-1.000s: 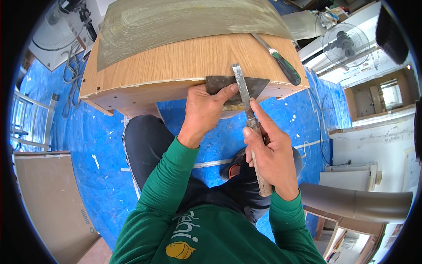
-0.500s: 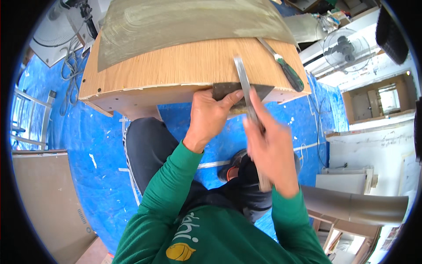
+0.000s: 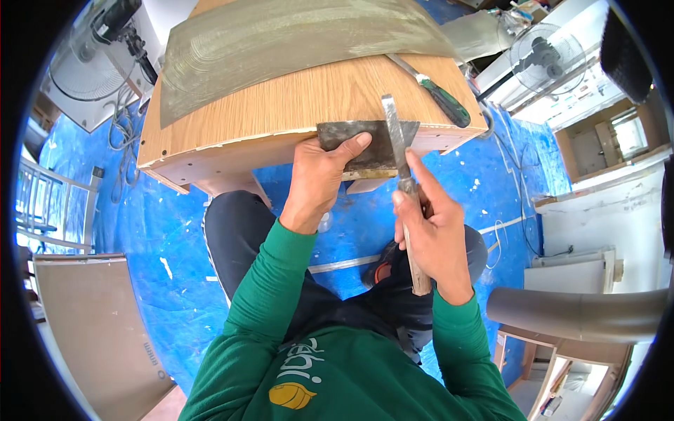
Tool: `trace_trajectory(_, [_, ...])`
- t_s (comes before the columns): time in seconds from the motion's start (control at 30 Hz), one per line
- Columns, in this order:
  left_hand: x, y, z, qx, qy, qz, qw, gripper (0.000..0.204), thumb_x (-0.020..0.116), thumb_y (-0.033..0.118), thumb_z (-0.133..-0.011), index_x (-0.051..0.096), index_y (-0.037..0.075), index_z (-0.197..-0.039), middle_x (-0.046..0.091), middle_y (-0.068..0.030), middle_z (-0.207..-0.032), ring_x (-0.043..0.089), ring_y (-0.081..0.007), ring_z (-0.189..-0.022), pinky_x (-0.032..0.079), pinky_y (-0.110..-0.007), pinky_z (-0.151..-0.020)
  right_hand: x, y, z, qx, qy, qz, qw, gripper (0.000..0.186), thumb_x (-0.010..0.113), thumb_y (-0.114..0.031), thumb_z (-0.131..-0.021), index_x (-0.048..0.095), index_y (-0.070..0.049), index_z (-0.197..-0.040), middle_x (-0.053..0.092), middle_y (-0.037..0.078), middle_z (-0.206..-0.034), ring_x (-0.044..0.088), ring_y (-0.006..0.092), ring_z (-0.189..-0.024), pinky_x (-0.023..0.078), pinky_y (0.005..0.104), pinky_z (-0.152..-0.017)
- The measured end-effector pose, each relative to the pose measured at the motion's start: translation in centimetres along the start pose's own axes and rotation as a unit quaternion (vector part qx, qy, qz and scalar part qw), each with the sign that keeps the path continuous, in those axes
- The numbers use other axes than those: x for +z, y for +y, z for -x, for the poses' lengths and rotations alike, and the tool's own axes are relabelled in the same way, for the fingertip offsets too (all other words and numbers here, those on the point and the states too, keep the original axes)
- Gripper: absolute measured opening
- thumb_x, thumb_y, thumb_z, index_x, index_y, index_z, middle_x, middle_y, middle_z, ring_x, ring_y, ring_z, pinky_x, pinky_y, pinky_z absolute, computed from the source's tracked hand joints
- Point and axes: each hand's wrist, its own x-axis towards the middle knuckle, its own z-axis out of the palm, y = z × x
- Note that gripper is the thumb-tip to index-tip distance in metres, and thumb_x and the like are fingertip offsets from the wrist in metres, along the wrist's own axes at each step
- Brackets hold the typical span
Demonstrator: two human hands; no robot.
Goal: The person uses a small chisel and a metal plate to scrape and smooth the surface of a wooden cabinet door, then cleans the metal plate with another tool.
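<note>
Blue sheeting (image 3: pixel 175 210) covers the floor around a wood-grain unit (image 3: pixel 281 105) at upper centre. The green shirt (image 3: pixel 330 372), lower centre, bears white lettering above a yellow helmet emblem; the brown board (image 3: pixel 91 309), lower left, carries small dark print. At centre, the left hand (image 3: pixel 317 175) pinches a dark plate (image 3: pixel 375 144), thumb in front, against the unit's edge. The right hand (image 3: pixel 437 242) grips a wooden-handled tool (image 3: pixel 397 140), index finger extended, its metal bar crossing the plate.

Wood-grain bench (image 3: pixel 281 105) with 1 greyish sheet (image 3: pixel 302 35) and 1 green-handled tool (image 3: pixel 444 98) on top
</note>
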Motion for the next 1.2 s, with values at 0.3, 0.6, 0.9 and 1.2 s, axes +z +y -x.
trace_trajectory(0.3, [0.4,0.1,0.2,0.021,0.011,-0.038,0.999,0.022,0.084,0.009,-0.102,0.082,-0.005,-0.119,0.084,-0.0082,-0.110,0.075,-0.0135,-0.095,0.062,-0.032,-0.086,0.2,-1.0,0.3,0.018,-0.050,0.032,0.998,0.063,0.071,-0.009,-0.109,0.052,-0.008,-0.170,0.064,0.001,-0.074,0.059,0.0082,-0.062,0.052,0.0299,-0.057])
trace_trajectory(0.6, [0.1,-0.2,-0.1,0.028,0.016,-0.062,0.998,0.018,0.084,0.008,-0.101,0.083,-0.003,-0.115,0.084,-0.0049,-0.106,0.073,-0.0109,-0.092,0.059,-0.031,-0.081,0.5,-0.7,-0.2,0.007,-0.056,0.049,0.997,0.062,0.070,-0.012,-0.111,0.051,-0.010,-0.170,0.063,0.001,-0.078,0.061,0.0081,-0.059,0.049,0.0272,-0.050])
trace_trajectory(0.9, [0.4,0.0,0.0,0.034,0.014,-0.041,0.998,0.018,0.084,0.009,-0.101,0.085,-0.004,-0.114,0.085,-0.0068,-0.105,0.073,-0.0111,-0.091,0.060,-0.031,-0.080,0.5,-1.4,-0.1,0.016,-0.052,0.052,0.997,0.061,0.070,-0.012,-0.111,0.052,-0.008,-0.169,0.064,0.002,-0.080,0.061,0.0078,-0.059,0.050,0.0268,-0.050])
trace_trajectory(1.2, [0.4,0.1,-0.1,0.033,0.015,-0.059,0.998,0.020,0.084,0.010,-0.101,0.085,-0.004,-0.115,0.085,-0.0068,-0.106,0.073,-0.0108,-0.091,0.059,-0.031,-0.081,0.5,-1.5,-0.1,0.024,-0.050,0.069,0.996,0.062,0.071,-0.011,-0.110,0.053,-0.008,-0.169,0.065,0.002,-0.079,0.061,0.0077,-0.059,0.051,0.0271,-0.051])
